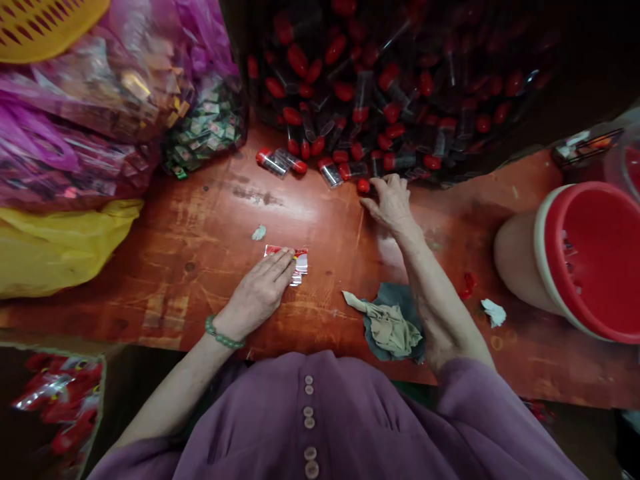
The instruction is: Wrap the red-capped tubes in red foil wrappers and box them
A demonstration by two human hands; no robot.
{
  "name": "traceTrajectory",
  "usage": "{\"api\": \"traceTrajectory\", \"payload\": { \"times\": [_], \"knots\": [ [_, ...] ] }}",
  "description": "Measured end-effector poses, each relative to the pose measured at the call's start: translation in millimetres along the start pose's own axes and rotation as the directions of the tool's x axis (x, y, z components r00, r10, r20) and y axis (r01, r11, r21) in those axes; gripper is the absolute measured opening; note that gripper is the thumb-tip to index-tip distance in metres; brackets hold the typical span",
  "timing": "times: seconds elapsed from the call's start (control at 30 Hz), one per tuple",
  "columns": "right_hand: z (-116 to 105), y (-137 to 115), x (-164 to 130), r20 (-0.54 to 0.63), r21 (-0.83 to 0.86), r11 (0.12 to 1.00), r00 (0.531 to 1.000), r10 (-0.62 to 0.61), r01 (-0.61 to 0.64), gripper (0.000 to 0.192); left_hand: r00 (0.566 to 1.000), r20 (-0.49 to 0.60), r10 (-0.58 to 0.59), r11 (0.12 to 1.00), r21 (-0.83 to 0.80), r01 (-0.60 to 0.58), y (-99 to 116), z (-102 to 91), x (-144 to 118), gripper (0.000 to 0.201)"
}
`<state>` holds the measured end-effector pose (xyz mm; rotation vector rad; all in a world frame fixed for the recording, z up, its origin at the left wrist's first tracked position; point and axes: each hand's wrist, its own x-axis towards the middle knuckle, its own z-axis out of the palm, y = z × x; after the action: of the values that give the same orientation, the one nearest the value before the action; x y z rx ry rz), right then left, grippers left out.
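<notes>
My left hand (267, 283) lies flat on the wooden table, its fingers resting on a small stack of red and silver printed wrappers (301, 261). The fingers cover part of the stack. Farther out, my right hand (391, 203) reaches to the front edge of a heap of clear plastic tubes with red caps (361, 100). Its thumb and fingers are apart, right beside a red-capped tube (363, 187) that stands out in front of the heap; whether they touch it I cannot tell. A few more red-capped tubes (281, 162) lie loose on the table to the left.
Plastic bags of small packets (205, 127) and a yellow bag (65, 247) fill the left side. A bucket with a red lid (605, 260) stands at the right. A crumpled cloth (393, 327) lies near the front edge; white scraps (494, 312) lie on the wooden table (175, 287).
</notes>
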<state>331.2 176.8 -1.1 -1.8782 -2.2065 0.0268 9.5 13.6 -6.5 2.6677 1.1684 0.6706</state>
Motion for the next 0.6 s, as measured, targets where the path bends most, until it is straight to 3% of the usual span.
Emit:
{"api": "traceTrajectory", "payload": {
  "times": [0.13,0.27,0.43,0.53,0.6],
  "knots": [
    [1,-3,-12,0.044,0.018,1.0,0.999,0.003,-0.004,0.034,0.997,-0.066,0.036,0.998,-0.045,-0.039,-2,3.1,-1,0.035],
    [-7,-30,-42,0.152,0.058,0.998,0.988,-0.022,0.014,0.036,0.995,-0.096,-0.019,0.997,-0.075,0.012,-2,3.1,0,0.027],
    [-15,-57,-75,0.197,0.28,0.96,0.978,-0.061,0.003,0.045,0.997,-0.077,-0.009,1.0,-0.002,0.008,3,2.0,1,0.024],
    [-24,-68,-89,0.209,0.526,0.842,0.978,0.007,-0.119,0.044,0.998,-0.062,-0.027,0.998,0.048,0.03,7,1.8,3,0.031],
    [-33,-76,-98,0.273,0.697,0.677,0.96,0.055,-0.237,0.045,0.998,-0.059,-0.038,0.995,0.087,0.043,9,1.6,5,0.032]
  ]
}}
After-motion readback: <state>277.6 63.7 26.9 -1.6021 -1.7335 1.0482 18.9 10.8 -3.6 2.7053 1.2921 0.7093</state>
